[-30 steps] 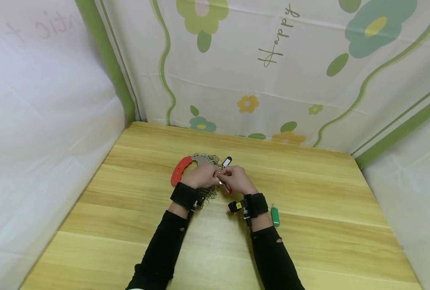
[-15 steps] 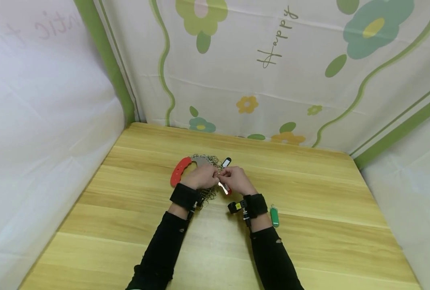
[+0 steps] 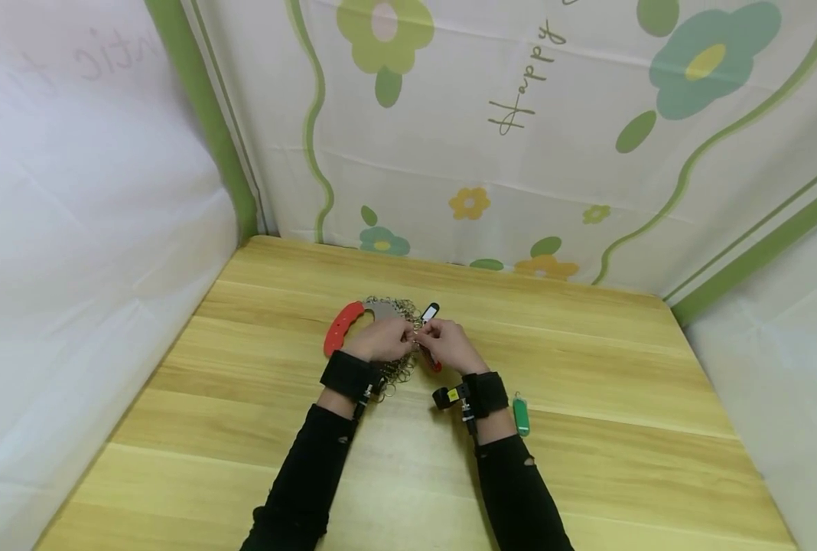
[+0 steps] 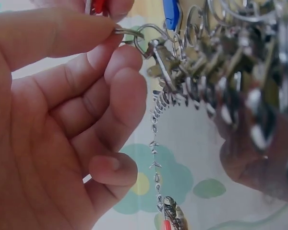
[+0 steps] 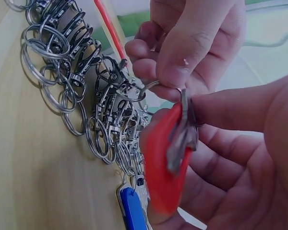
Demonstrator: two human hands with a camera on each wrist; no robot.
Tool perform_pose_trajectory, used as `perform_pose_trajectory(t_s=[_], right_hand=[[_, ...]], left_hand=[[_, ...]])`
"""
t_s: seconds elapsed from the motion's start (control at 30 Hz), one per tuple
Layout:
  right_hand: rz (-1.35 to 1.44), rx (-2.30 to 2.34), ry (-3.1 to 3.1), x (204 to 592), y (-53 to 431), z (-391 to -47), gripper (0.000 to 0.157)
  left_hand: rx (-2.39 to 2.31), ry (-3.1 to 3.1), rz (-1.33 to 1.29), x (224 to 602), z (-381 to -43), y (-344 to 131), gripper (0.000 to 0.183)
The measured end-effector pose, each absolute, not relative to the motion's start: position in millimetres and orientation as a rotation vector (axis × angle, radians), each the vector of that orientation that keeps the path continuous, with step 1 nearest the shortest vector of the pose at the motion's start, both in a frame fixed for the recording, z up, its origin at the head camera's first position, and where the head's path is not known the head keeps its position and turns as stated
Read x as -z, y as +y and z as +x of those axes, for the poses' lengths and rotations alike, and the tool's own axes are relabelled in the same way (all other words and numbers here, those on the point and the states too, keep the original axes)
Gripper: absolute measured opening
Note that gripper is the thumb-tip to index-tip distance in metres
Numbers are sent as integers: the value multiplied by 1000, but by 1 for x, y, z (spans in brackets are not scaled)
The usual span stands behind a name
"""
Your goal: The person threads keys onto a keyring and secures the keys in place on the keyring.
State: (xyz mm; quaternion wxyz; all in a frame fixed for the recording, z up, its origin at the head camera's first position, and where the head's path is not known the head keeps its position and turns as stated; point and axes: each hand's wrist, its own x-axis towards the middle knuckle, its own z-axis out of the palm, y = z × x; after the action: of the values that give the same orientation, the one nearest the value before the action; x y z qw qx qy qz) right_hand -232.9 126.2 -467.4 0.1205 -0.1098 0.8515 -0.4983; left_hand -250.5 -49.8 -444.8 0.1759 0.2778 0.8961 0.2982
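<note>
A metal key holder with a red grip (image 3: 343,327) lies on the table, its plate lined with several clasps and split rings (image 5: 98,139). My left hand (image 3: 384,339) is at the holder's right side. In the right wrist view, its thumb and fingers pinch one split ring (image 5: 151,86) that hangs from a clasp. Close against it, my right hand (image 3: 450,347) pinches a red key tag (image 5: 162,158) with blurred metal pieces beside it, right at that ring. Whether the tag's metal is threaded on the ring, I cannot tell. A black tag with a white label (image 3: 430,311) lies just beyond the fingers.
A green key tag (image 3: 522,415) lies on the wooden table (image 3: 608,428), right of my right wrist. A blue tag (image 5: 133,208) hangs among the rings. White cloth walls (image 3: 408,176) with printed flowers stand behind the table and at its sides.
Both hands stay nearly in place with small finger movements. A bright metal piece beside the red tag, shining half a second ago, is now mostly out of sight. The head view has tilted slightly.
</note>
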Motion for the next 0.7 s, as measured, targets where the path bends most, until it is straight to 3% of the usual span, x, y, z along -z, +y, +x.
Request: perform_pose_trajectory(t_s=[0.33,0.7], right_hand=[[-362,1443,2481,468,128,-234,6],[-424,1400,2498,467,128,-233,7]], left_hand=[[-804,2566,841,446,-250,-49,34],[-831,2562,772,449,-250,-49,37]])
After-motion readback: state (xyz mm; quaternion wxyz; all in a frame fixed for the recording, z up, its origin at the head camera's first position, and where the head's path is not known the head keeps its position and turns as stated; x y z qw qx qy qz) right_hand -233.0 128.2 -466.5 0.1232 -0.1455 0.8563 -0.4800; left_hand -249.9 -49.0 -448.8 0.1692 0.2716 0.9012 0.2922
